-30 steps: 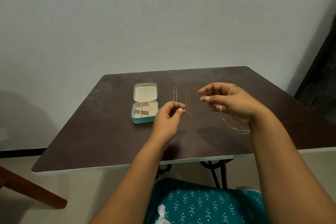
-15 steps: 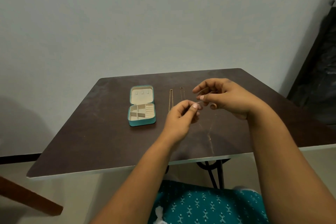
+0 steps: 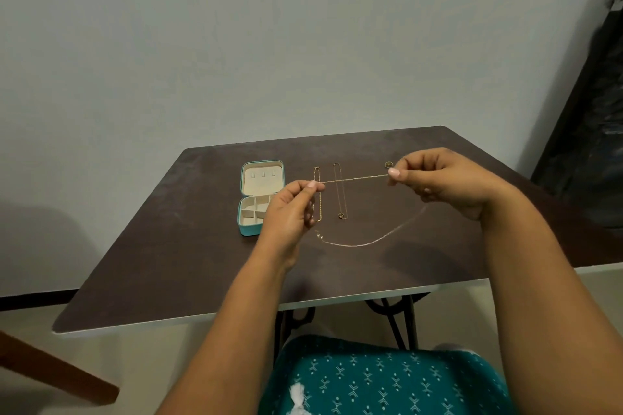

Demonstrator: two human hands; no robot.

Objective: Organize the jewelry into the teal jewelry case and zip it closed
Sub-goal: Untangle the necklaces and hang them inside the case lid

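Observation:
The teal jewelry case [image 3: 245, 229] lies open on the dark table [image 3: 175, 246], its cream compartments showing. My left hand [image 3: 290, 216] and my right hand [image 3: 445, 182] each pinch a thin gold chain [image 3: 354, 178], stretched taut between them above the table. The chain's slack part droops in a loop from my right hand down to the tabletop. Beyond it, two more gold chains lie straight on the table: one [image 3: 317, 194] beside the case, a pendant chain [image 3: 339, 190] to its right. A small ring [image 3: 388, 164] sits near my right fingertips.
A wall rises just behind the table. A dark object stands at the right edge of view. A wooden chair part [image 3: 57, 371] pokes in at lower left. My lap in teal patterned cloth [image 3: 381, 381] is below the table's near edge.
My hands have moved apart, pulling the thin chain out straight between them. Before, they were close together at the middle, working the chain's end.

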